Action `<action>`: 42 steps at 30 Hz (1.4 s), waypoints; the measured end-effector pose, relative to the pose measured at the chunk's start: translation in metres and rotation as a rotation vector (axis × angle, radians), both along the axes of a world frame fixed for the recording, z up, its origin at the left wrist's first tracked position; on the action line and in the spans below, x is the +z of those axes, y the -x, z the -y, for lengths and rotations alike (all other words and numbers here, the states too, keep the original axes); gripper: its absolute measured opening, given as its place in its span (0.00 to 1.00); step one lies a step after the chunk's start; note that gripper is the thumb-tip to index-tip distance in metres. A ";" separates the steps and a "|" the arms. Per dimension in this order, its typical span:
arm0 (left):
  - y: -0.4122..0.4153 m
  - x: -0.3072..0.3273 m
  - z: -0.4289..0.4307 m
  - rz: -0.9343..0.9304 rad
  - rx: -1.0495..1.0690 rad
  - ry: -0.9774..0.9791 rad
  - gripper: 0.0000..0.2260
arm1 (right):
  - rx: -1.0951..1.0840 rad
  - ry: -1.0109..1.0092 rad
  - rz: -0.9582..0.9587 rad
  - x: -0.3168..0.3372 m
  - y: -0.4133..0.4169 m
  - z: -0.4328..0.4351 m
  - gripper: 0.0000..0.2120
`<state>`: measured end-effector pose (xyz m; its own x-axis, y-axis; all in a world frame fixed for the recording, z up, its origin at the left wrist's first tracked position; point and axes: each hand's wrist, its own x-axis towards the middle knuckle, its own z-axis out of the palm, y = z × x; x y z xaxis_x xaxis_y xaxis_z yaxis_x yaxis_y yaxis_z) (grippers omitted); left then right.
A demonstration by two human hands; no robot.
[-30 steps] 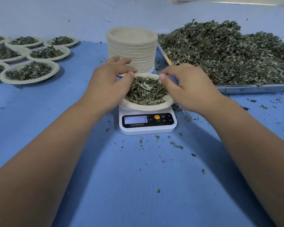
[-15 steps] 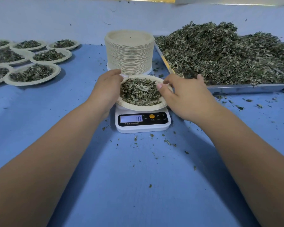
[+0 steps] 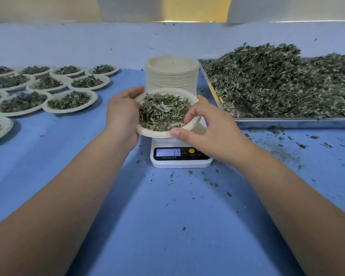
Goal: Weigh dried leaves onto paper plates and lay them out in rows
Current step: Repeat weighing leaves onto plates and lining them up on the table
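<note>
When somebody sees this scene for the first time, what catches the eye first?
At the centre, the left hand and right hand hold a leaf-filled paper plate over a white scale. On the right, a heap of dried leaves fills a metal tray; at far left lie rows of filled plates.

plate stack [image 3: 171,73] behind scale [image 3: 180,156], leaf tray [image 3: 295,123] right
</note>
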<state>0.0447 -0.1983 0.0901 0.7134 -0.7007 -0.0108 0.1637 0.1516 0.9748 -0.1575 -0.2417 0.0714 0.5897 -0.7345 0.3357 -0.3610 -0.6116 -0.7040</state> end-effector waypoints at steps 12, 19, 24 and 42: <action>-0.032 0.016 -0.060 0.035 0.131 -0.038 0.27 | 0.145 0.018 -0.041 0.005 -0.034 -0.031 0.24; -0.060 0.012 -0.101 0.076 0.276 -0.052 0.24 | 0.165 0.154 -0.102 0.012 -0.068 -0.056 0.27; -0.091 0.003 -0.127 0.084 0.379 -0.113 0.20 | 0.220 0.189 -0.148 0.014 -0.104 -0.071 0.31; -0.183 -0.032 -0.151 0.146 0.517 -0.262 0.15 | 0.299 0.184 -0.318 -0.028 -0.268 -0.064 0.30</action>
